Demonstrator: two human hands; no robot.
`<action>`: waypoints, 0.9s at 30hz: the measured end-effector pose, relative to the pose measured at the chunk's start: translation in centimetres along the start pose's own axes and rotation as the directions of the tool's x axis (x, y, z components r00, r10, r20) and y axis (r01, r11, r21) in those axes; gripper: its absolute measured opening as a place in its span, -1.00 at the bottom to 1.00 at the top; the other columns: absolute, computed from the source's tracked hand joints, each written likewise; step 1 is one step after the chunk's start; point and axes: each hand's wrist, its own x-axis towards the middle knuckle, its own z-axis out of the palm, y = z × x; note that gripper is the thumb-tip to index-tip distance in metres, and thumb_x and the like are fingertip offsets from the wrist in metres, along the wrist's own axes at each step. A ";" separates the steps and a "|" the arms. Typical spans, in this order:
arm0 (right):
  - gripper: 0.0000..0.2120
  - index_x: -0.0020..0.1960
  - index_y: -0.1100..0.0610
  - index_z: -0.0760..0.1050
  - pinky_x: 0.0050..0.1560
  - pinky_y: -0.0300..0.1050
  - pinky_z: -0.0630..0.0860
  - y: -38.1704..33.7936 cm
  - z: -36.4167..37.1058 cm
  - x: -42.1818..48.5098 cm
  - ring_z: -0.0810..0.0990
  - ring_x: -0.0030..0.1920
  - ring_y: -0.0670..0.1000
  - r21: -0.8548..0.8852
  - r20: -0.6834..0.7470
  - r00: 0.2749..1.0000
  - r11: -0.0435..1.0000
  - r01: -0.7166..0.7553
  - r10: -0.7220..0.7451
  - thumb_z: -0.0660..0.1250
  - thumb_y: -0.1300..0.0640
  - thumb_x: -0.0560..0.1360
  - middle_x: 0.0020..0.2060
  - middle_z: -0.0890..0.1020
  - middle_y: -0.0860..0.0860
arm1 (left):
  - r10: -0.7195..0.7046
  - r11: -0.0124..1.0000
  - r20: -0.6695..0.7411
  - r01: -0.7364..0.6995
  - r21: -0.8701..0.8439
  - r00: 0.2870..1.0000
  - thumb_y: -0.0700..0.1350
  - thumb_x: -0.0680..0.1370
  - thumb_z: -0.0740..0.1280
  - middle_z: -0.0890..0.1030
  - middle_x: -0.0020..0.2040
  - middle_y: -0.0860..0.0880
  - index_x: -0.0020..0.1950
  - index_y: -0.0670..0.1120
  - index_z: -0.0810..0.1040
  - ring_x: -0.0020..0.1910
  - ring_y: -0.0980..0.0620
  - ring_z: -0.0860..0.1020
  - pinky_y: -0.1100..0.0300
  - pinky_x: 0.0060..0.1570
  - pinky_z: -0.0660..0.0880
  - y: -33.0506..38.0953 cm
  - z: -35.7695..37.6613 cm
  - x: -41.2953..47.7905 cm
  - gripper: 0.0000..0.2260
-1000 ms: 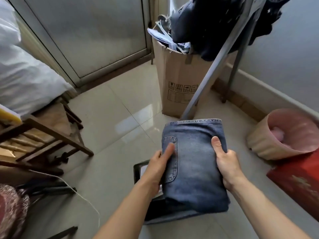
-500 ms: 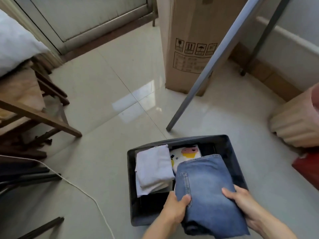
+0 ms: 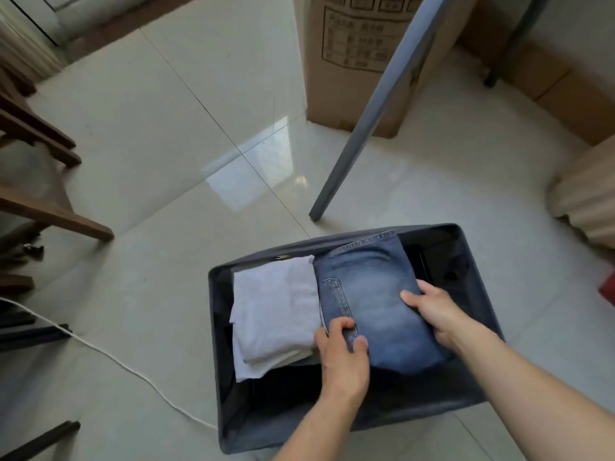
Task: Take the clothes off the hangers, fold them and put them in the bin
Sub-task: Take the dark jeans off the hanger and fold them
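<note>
Folded jeans [image 3: 369,304] beside white clothes [image 3: 276,314] in grey bin [image 3: 215,327], left hand [image 3: 342,357] and right hand [image 3: 439,314] gripping the jeans.

One fabric bin [image 3: 409,415], one folded pair of jeans [image 3: 372,301], one folded white garment [image 3: 276,304], one cardboard box [image 3: 359,61], one white cord [image 3: 76,335], two hands [image 3: 344,357] [image 3: 436,314]

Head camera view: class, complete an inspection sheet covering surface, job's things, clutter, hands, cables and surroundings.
Surface: pale glossy tiled floor.
Job's things: folded jeans inside the dark bin, beside folded white clothes.
Clutter: cardboard box; ribbed basket at right.
Hands: left hand and right hand both grip the jeans.
Cables: white cord across the floor, left of the bin.
Surroundings: grey rack leg; wooden chair legs.
</note>
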 end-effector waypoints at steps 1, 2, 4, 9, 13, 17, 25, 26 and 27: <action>-0.86 0.07 0.21 0.54 -0.19 -0.11 0.51 0.7 0.5 1.0 0.59 -0.17 0.04 -0.039 -0.042 0.999 0.999 -0.003 0.001 0.26 0.33 0.56 -0.07 0.64 0.14 | -0.018 1.000 0.049 0.018 0.007 0.999 -0.20 0.56 0.31 0.26 0.33 -0.06 0.20 0.03 0.40 0.28 0.03 0.35 0.31 0.39 0.17 -0.7 0.5 0.4 -0.74; -0.88 0.07 0.23 0.53 -0.24 -0.12 0.49 1.1 0.9 1.7 0.57 -0.20 0.04 -0.074 -0.081 0.997 0.997 -0.009 0.003 0.26 0.31 0.57 -0.08 0.63 0.15 | -0.036 0.999 0.084 0.034 0.014 0.996 -0.16 0.56 0.33 0.19 0.42 -0.06 0.31 0.01 0.38 0.38 -0.01 0.30 0.22 0.46 0.16 -1.1 0.8 0.8 -0.65; -0.90 0.04 0.24 0.53 -0.19 -0.09 0.50 2.1 1.6 2.4 0.59 -0.17 0.09 -0.133 -0.137 0.991 0.991 -0.031 0.013 0.27 0.25 0.57 -0.07 0.64 0.17 | -0.079 0.996 0.144 0.073 0.043 0.986 -0.12 0.56 0.32 0.02 0.56 -0.06 0.48 -0.02 0.28 0.52 -0.06 0.15 0.11 0.52 0.10 -1.5 1.0 1.3 -0.50; -0.75 0.19 0.17 0.48 0.14 0.02 0.50 2.2 1.9 1.3 0.57 0.12 0.21 -0.332 -0.257 0.966 0.941 -0.068 -0.021 0.30 0.13 0.53 0.13 0.60 0.17 | -0.128 0.990 0.211 0.112 0.086 0.969 -0.09 0.59 0.29 -0.01 0.60 -0.08 0.55 -0.08 0.20 0.57 -0.04 0.06 0.16 0.52 0.03 -0.4 0.8 1.5 -0.45; -0.52 0.45 0.16 0.31 0.38 0.03 0.28 0.3 1.9 -2.2 0.33 0.40 0.22 -0.475 -0.287 0.956 0.875 -0.092 -0.056 0.27 0.08 0.56 0.39 0.39 0.18 | -0.127 0.992 0.252 0.127 0.018 0.959 -0.09 0.62 0.27 0.27 0.52 -0.06 0.51 -0.08 0.29 0.48 0.00 0.28 0.20 0.43 0.22 2.4 0.0 -0.3 -0.54; -0.56 0.40 0.17 0.36 0.36 0.01 0.32 -1.4 1.9 -7.2 0.37 0.38 0.20 -0.492 -0.253 0.966 0.867 -0.083 -0.051 0.27 0.07 0.56 0.37 0.42 0.17 | -0.155 0.982 0.251 0.177 -0.071 0.956 -0.13 0.64 0.25 0.46 0.41 -0.08 0.46 -0.09 0.39 0.37 -0.04 0.44 0.10 0.36 0.35 6.2 -1.6 -3.5 -0.63; -0.89 -0.10 0.08 0.55 -0.22 -0.13 0.44 -6.4 1.2 -20.3 0.51 -0.14 0.01 -0.047 -0.122 0.991 0.998 0.041 -0.046 0.26 0.18 0.55 -0.18 0.56 0.04 | -0.156 0.933 0.233 0.221 -0.285 0.960 -0.18 0.62 0.24 0.58 -0.09 -0.04 0.24 -0.09 0.53 -0.11 0.04 0.52 0.15 -0.07 0.48 12.8 -7.5 -13.4 -0.79; -0.87 -0.14 0.06 0.53 -0.23 -0.13 0.45 -7.2 1.0 -22.2 0.53 -0.13 0.01 -0.010 -0.091 0.994 0.999 0.051 -0.052 0.25 0.17 0.57 -0.17 0.57 0.04 | -0.146 0.930 0.236 0.215 -0.299 0.961 -0.17 0.62 0.23 0.59 -0.06 -0.04 0.20 -0.07 0.53 -0.06 0.02 0.54 0.11 0.01 0.51 13.6 -8.3 -14.9 -0.82; -0.86 -0.14 0.06 0.52 -0.21 -0.12 0.47 -8.1 0.8 -24.0 0.56 -0.11 0.02 0.021 -0.064 0.996 0.998 0.067 -0.065 0.24 0.15 0.58 -0.16 0.58 0.04 | -0.137 0.925 0.236 0.210 -0.317 0.962 -0.16 0.63 0.23 0.60 -0.03 -0.05 0.16 -0.04 0.53 -0.02 0.01 0.55 0.07 0.09 0.52 14.4 -9.0 -16.4 -0.85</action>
